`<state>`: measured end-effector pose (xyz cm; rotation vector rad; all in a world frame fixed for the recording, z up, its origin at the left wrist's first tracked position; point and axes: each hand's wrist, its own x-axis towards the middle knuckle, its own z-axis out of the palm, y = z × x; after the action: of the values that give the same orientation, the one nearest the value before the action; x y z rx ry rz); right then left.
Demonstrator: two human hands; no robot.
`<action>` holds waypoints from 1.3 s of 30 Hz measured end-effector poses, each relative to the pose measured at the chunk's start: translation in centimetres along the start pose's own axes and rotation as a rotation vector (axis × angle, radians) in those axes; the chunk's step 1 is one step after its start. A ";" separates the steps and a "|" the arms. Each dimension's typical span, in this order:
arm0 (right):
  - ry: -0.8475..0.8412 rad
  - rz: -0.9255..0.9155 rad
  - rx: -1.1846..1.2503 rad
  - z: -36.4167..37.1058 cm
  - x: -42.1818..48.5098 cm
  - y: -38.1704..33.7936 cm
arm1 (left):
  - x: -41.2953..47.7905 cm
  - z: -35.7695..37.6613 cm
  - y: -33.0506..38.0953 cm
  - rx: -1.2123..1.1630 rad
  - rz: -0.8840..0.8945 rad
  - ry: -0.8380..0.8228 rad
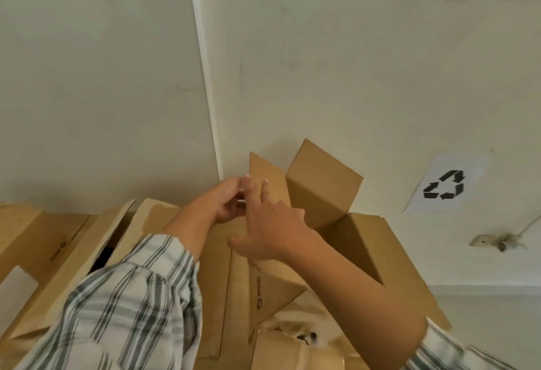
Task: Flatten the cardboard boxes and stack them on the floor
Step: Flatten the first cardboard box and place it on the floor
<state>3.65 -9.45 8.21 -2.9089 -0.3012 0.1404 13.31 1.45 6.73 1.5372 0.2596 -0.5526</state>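
Note:
A brown cardboard box (pixel 322 185) stands open in front of me against the wall, its flaps raised. My left hand (pixel 225 199) curls around the left edge of the upright flap (pixel 268 173). My right hand (pixel 272 226) lies on the same flap's near face with fingers spread. More cardboard boxes (pixel 58 252) lie piled to the left and below, one with a dark gap showing. Both forearms wear striped sleeves.
A pale wall fills the upper view, with a white vertical trim strip (pixel 205 76). A paper sheet with a recycling sign (pixel 445 185) hangs on the wall at right, and a wall socket (pixel 494 242) sits below it. The floor is hidden behind the cardboard.

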 end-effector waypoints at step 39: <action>0.076 0.470 0.372 17.5 -14.6 18.4 | -1.5 10.7 -22.2 1.035 -0.119 0.039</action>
<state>-9.10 -26.67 -11.81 -2.5499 0.3861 0.1402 -0.78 -7.51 -11.46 2.5436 0.0828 -0.8135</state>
